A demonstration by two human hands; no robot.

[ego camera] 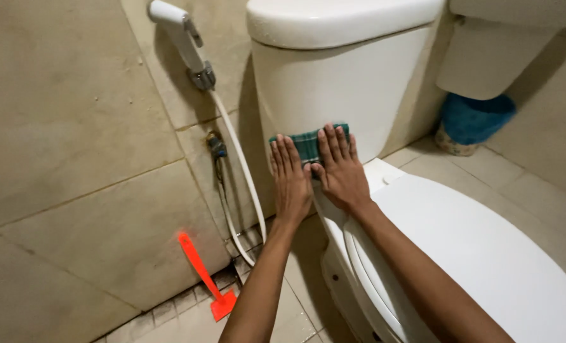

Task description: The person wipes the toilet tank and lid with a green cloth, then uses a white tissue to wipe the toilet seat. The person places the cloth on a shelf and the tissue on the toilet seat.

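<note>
Low on the white toilet tank (333, 82), green checked cloth (307, 143), left hand (292, 181) and right hand (341, 171) pressed flat on it, fingers spread, nothing clasped, orange scraper (204, 274) left of tank

Both forearms are bare to the left hand (291, 181) and right hand (341, 171), ringless.

Beige tiled wall (60, 127) & floor (524, 184), dim bathroom.
</note>
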